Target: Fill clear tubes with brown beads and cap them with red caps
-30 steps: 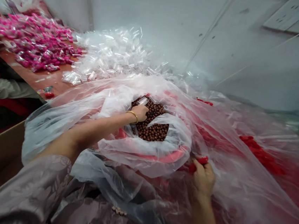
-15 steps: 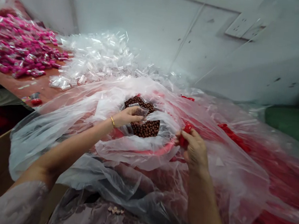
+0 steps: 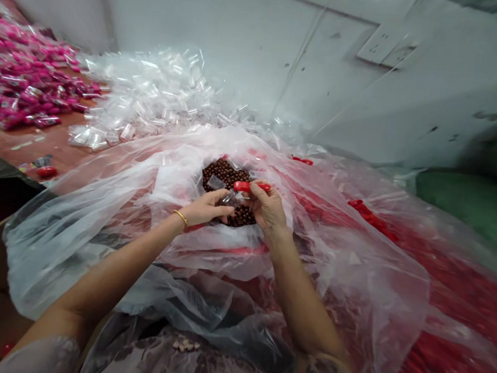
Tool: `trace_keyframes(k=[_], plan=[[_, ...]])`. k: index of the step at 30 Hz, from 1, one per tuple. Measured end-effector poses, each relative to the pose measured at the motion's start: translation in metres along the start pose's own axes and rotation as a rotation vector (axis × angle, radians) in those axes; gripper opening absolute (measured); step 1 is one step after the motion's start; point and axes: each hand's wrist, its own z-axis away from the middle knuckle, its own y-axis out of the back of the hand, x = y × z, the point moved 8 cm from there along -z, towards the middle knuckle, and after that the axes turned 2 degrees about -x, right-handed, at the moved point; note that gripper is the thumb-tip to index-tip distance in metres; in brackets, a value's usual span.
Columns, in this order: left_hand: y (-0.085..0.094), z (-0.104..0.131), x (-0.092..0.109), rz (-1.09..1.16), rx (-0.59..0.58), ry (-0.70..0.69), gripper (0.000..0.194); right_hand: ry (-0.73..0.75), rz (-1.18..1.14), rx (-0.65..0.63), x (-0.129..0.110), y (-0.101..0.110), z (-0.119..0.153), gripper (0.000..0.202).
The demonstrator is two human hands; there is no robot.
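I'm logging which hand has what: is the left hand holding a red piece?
No, the right hand holds the red piece, while the left hand grips a small clear plastic item.

This looks like a packing workshop or small factory, with goods in bulk: pink pieces [image 3: 17, 79] heaped on a red-brown table [image 3: 61, 148] towards ten o'clock, clear pieces [image 3: 152, 95] between ten and eleven, red stock [image 3: 460, 315] under plastic at four. Brown beads [image 3: 223, 172] lie massed centrally; plain wall sockets [image 3: 387, 45] sit between one and two.
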Motion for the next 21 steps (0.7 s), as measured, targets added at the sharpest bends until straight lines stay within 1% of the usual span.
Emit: trace_keyframes(k=[3, 6, 10, 12, 14, 16, 18, 21], plan=[[0.001, 0.001, 0.002, -0.002, 0.009, -0.003, 0.035, 0.098, 0.123, -0.031, -0.001, 0.0, 0.004, 0.036], [0.001, 0.002, 0.003, -0.017, 0.016, -0.007, 0.027, 0.233, 0.414, -0.091, -0.009, -0.002, 0.009, 0.023], [0.004, 0.003, 0.002, -0.054, 0.054, -0.009, 0.024, 0.423, 0.817, -0.243, -0.024, -0.014, 0.022, 0.031], [0.005, 0.003, 0.001, -0.061, 0.081, -0.007, 0.026, 0.514, 0.95, -0.259, -0.029, -0.02, 0.03, 0.035], [0.005, 0.003, -0.001, -0.079, 0.099, 0.006, 0.029, 0.555, 1.014, -0.254, -0.031, -0.024, 0.036, 0.038], [0.007, 0.003, -0.003, -0.104, 0.124, 0.028, 0.03, 0.563, 1.028, -0.247, -0.028, -0.026, 0.039, 0.04], [0.008, 0.003, -0.003, -0.113, 0.15, 0.043, 0.032, 0.543, 1.017, -0.249, -0.023, -0.026, 0.039, 0.041], [0.007, 0.003, -0.002, -0.11, 0.138, 0.042, 0.034, 0.493, 0.998, -0.27, -0.013, -0.025, 0.037, 0.042]])
